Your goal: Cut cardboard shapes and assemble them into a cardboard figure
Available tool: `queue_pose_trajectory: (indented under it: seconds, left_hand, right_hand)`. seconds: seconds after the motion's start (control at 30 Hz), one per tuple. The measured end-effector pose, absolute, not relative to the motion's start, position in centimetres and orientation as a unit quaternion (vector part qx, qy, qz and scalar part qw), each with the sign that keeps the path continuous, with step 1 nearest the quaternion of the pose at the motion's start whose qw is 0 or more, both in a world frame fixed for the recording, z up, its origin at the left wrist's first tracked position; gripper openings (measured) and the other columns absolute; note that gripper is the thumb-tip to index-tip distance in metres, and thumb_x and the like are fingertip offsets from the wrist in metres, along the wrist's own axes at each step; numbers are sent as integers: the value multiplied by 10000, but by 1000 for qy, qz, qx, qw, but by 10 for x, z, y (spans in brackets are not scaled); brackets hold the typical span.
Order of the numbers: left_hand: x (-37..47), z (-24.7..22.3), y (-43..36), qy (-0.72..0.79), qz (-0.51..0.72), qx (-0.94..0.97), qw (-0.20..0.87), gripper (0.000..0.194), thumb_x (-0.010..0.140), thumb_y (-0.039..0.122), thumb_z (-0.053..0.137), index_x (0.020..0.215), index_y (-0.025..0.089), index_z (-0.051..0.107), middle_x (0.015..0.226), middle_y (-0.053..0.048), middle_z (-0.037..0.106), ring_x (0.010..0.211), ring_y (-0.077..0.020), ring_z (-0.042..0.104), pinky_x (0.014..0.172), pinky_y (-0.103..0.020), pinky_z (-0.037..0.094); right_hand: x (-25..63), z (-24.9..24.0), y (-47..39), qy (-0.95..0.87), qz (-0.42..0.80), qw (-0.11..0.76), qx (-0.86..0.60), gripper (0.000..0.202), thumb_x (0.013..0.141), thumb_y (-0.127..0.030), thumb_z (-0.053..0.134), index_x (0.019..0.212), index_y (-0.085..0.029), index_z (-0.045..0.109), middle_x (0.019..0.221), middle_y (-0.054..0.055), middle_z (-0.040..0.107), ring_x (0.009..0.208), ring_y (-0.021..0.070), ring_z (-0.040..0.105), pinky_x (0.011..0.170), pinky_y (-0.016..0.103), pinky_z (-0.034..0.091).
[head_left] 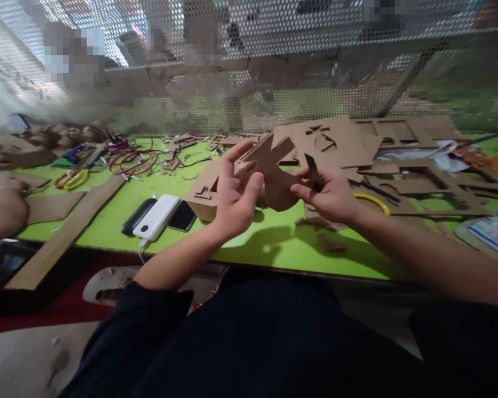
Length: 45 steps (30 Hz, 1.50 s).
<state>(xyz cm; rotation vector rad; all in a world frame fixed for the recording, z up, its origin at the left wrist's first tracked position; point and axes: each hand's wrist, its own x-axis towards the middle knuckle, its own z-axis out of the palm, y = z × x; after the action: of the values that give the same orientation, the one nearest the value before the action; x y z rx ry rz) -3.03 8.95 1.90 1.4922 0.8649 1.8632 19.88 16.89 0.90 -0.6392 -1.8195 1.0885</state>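
Observation:
Above the front of the table I hold up a brown cardboard cutout (279, 190) with a rounded lower part and slotted, pointed arms on top. My left hand (238, 193) grips it from the left, thumb in front and fingers raised behind. On the other side, my right hand (327, 193) pinches its right edge between thumb and fingers. A dark, narrow, blade-like tool (311, 165) sticks up from the right hand's fingers; its exact kind is unclear. Behind my left hand stands a cardboard box (203, 193) with cut slots, partly hidden.
Cut cardboard sheets (327, 143) lie at the back right. To the left are a white power bank (156, 216), a phone (182, 216), a long cardboard strip (66, 232) and red wires (133, 160). Another person's hand (4, 204) rests at far left. A perforated metal screen (249, 83) stands behind.

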Motion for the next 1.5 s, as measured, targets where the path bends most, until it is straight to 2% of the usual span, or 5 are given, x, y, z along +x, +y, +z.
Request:
queue_pose_trajectory:
  seconds: [0.1,0.2,0.4,0.77,1.5]
  left_hand:
    - [-84,37,110,344,687,608,201,468,1064,755,860,1194,309,803,1377,-35,888,1270,-246,865,1120,-466,725]
    - [-141,56,134,383,691,599,132,501,1033,760,895,1195,299,783,1097,88,896,1012,-87,822,1011,-382,691]
    - [-170,62,144,507,457,707,183,421,960,575,900,1202,231,871,1203,-107,900,1112,-275,845,1070,-475,677]
    - [-159,108,187,474,107,866,118,680,946,674,856,1509,293,848,1483,-134,848,1376,-395,785,1241,-556,590]
    - [-164,109,205,500,13,852,153,1018,873,805,879,1731,284,714,1704,-145,752,1533,-437,727,1321,-559,564]
  right_hand:
    - [206,3,195,-666,494,465,-310,545,789,-702,1085,1028,-279,837,769,-11,680,652,161,531,572,306,441]
    - [201,0,221,-627,550,440,-334,637,720,-710,1118,1008,-254,779,794,-18,644,656,133,510,558,264,403]
    - [168,1,251,-636,607,325,-349,448,847,-453,1084,875,-217,704,612,-83,448,519,84,305,463,243,232]
    - [143,-3,265,-584,642,359,-343,328,876,-295,1042,889,-194,730,700,-29,657,590,106,538,512,227,432]
    - [140,-10,264,-587,665,329,-324,329,954,-359,1006,930,-188,726,626,-67,588,504,76,420,436,215,309]
